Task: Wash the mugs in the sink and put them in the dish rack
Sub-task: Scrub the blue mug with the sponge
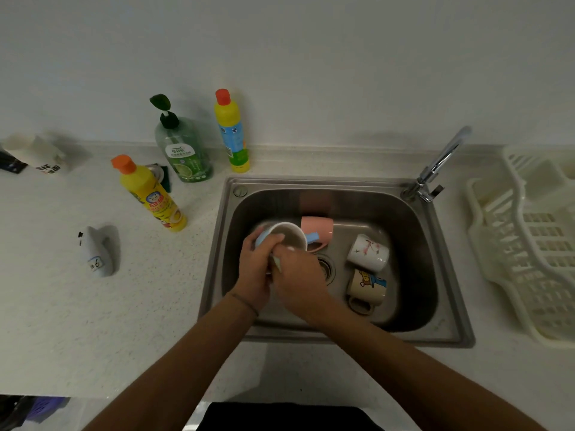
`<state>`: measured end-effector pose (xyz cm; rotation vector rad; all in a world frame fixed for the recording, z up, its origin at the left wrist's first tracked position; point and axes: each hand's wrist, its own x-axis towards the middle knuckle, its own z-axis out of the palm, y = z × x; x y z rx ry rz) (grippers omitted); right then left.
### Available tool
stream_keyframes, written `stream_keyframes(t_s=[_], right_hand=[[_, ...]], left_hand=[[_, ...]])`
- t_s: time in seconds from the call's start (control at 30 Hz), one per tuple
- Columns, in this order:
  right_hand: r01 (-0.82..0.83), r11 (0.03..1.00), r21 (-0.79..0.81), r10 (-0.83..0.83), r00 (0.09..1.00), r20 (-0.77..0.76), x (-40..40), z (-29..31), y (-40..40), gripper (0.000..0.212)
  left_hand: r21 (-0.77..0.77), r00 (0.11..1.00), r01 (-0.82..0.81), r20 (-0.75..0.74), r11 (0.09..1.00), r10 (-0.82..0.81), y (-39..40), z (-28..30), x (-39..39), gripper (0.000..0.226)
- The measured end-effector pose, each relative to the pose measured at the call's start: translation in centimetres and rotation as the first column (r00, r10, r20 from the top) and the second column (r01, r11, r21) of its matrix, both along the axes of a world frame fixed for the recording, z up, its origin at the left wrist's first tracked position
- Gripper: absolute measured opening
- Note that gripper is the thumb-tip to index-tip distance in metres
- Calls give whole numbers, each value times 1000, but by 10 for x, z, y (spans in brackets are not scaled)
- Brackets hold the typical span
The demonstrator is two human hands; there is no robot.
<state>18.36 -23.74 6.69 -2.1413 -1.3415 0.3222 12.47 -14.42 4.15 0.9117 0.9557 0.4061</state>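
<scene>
Gripping 1 blue mug (280,236) over the sink (420,231), the left hand (253,269) curls around it while the right hand (298,278) pinches a half-hidden sponge (276,262); 3 mugs lie inside, rack (510,231) cropped.

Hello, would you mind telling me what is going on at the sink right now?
A person is washing a blue mug over the sink. The left hand grips it while the right hand works at its rim. A pink mug, a white floral mug and a beige cartoon mug lie in the basin. No mug shows in the dish rack.
</scene>
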Motion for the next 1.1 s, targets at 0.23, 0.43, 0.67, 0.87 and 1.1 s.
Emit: stream_keyframes(t_s=[0.23, 0.43, 0.67, 0.87, 1.1], right_hand=[[-179, 927, -328, 193, 981, 10, 13, 22, -11, 43], [-258, 904, -340, 300, 951, 77, 15, 11, -20, 48], [-153, 965, -213, 139, 987, -79, 0, 4, -10, 39], [-263, 936, -234, 297, 947, 124, 22, 25, -24, 45], [-268, 908, -321, 263, 963, -59, 37, 44, -23, 27]], left_hand=[[128, 995, 88, -61, 988, -81, 7, 0, -11, 53], [173, 978, 196, -105, 965, -180, 19, -3, -17, 58], [178, 989, 135, -89, 975, -121, 10, -2, -12, 52], [-7, 881, 469, -76, 883, -468, 22, 12, -24, 50], [373, 567, 822, -459, 430, -684, 47, 12, -34, 72]])
